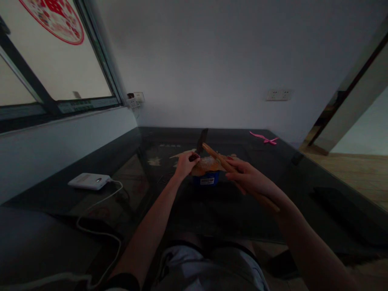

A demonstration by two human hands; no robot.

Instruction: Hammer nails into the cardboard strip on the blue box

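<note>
My left hand is closed, with thumb and fingers pinched around the dark handle of a knife. The wide dark blade points up and away from me. In my right hand is a long wooden stick, slanting from the lower right up to the knife's side. Between my hands lies an orange-brown piece with a whitish, powdery-looking top; its kind is not clear. It rests over a blue box that has a white label. Whether the stick touches the knife I cannot tell.
A dark glossy table runs back to the wall. On its left lies a white power bank with a white cable. A pink ribbon is at the back right, and a dark flat object near the right edge.
</note>
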